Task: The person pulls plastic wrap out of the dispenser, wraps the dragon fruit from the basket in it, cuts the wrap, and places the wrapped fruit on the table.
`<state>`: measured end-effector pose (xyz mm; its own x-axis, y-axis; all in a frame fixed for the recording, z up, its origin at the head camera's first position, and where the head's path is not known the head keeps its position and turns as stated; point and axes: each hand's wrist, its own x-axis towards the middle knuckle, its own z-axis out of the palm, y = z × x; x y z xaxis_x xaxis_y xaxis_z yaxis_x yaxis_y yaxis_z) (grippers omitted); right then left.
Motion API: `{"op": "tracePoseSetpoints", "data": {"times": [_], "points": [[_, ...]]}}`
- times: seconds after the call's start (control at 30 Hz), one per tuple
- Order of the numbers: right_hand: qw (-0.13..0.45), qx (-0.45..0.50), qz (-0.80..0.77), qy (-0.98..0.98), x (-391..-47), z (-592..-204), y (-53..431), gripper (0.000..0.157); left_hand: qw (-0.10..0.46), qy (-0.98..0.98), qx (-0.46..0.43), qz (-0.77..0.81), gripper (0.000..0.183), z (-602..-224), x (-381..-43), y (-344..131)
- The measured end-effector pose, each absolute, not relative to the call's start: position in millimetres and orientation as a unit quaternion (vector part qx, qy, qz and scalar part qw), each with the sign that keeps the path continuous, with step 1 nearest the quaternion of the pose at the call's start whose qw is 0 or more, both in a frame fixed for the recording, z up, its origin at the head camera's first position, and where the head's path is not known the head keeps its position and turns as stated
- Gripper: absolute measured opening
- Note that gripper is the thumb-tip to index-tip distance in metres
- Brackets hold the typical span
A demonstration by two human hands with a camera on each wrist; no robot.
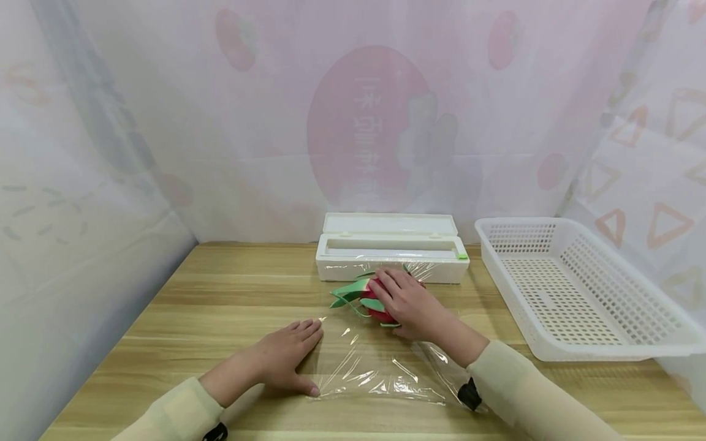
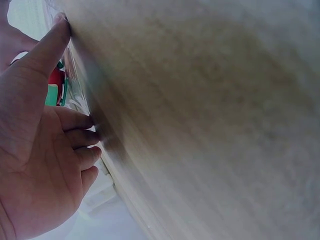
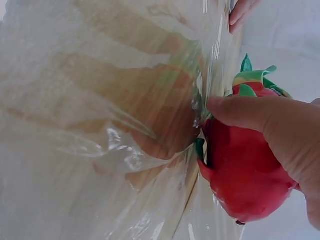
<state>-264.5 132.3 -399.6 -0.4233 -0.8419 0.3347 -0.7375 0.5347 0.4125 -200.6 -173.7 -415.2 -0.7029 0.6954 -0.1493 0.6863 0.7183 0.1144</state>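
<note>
A red dragon fruit (image 1: pixel 379 313) with green leafy scales lies on a sheet of clear plastic wrap (image 1: pixel 375 367) spread over the table. My right hand (image 1: pixel 410 306) grips the fruit from above; in the right wrist view the thumb lies along the side of the dragon fruit (image 3: pixel 250 170). To the left, my left hand (image 1: pixel 284 355) rests on the table, fingers extended and thumb spread, at the wrap's left edge. The left wrist view shows the fingertips and thumb of the left hand (image 2: pixel 45 150) pressing down, with the fruit partly hidden behind.
Behind the fruit stands a white wrap dispenser box (image 1: pixel 393 269) with its lid raised and a green piece at its right end; the wrap reaches up to its front. A white perforated plastic basket (image 1: pixel 513 300) sits at the right of the wooden table (image 1: pixel 220 294). Printed curtains enclose the table.
</note>
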Motion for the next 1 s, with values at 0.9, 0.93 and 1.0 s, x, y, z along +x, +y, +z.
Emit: {"op": "tracePoseSetpoints", "data": {"times": [0.9, 0.93, 1.0], "points": [[0.209, 0.475, -0.114, -0.847, -250.0, -390.8, 122.3, 0.108, 0.091, 0.921, 0.377, 0.018, 0.109, -413.1, -201.7, -173.6], [0.209, 0.474, -0.117, -0.847, -249.4, -390.7, 122.0, 0.108, 0.091, 0.921, 0.377, 0.019, 0.109, -413.1, -201.7, -173.6], [0.205, 0.473, -0.120, -0.848, -247.7, -390.4, 121.3, 0.108, 0.091, 0.922, 0.377, 0.020, 0.108, -413.0, -201.8, -173.5]]}}
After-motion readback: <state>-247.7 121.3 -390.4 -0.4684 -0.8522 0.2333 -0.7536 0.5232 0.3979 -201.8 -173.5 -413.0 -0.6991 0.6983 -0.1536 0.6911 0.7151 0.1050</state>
